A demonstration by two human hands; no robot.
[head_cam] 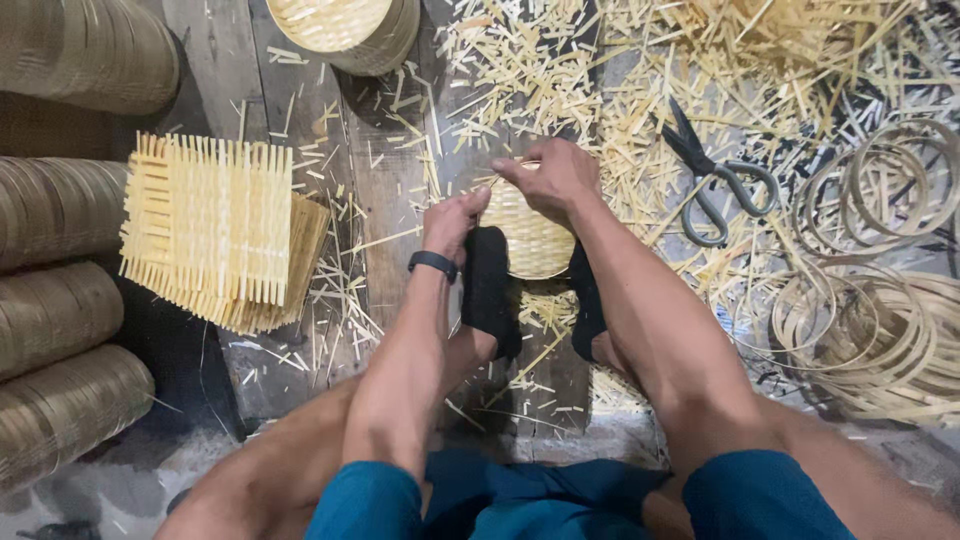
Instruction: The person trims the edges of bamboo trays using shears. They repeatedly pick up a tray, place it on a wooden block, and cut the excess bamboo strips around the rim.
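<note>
A small round woven bamboo basket point(530, 245) sits on the wooden floor, clamped between my two feet in black socks point(487, 290). My left hand point(452, 222), with a black band on its wrist, presses on the basket's left rim. My right hand point(548, 178) grips the far rim from above, fingers curled over the edge. Both hands touch the basket. Its near side is hidden behind my feet and forearms.
A stack of flat woven bamboo mats point(215, 230) lies to the left. Black scissors point(712, 175) rest among bamboo offcuts at right, beside coiled bamboo rings point(870, 330). Stacked finished baskets point(60, 310) line the left edge; another basket point(345, 30) stands at the top.
</note>
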